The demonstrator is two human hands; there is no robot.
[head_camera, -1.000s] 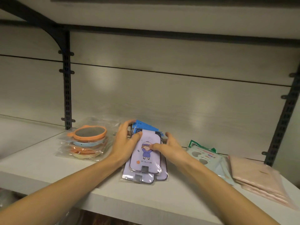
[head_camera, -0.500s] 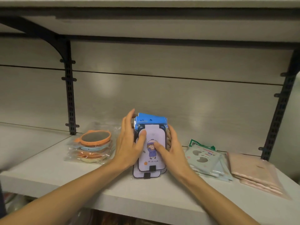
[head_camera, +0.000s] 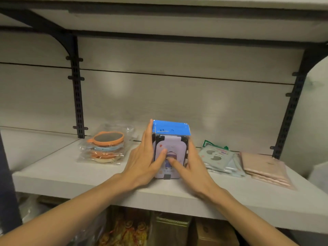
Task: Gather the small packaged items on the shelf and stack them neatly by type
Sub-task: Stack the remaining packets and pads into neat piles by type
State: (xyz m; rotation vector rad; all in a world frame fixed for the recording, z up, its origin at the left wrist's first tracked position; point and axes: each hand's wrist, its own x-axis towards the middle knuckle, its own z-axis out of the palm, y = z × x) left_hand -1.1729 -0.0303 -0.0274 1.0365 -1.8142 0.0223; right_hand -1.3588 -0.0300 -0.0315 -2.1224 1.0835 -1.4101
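Black slotted uprights (head_camera: 77,96) with curved brackets (head_camera: 58,35) carry an upper shelf board (head_camera: 177,16) against pale wall panels (head_camera: 177,96). Below, cardboard boxes (head_camera: 215,231) sit beside bagged orange-and-yellow goods (head_camera: 124,231).

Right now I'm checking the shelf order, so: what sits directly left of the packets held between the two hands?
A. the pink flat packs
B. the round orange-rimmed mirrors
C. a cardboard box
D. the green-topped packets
B: the bagged round mirrors lie left of the blue-topped packets that the left hand and right hand hold.
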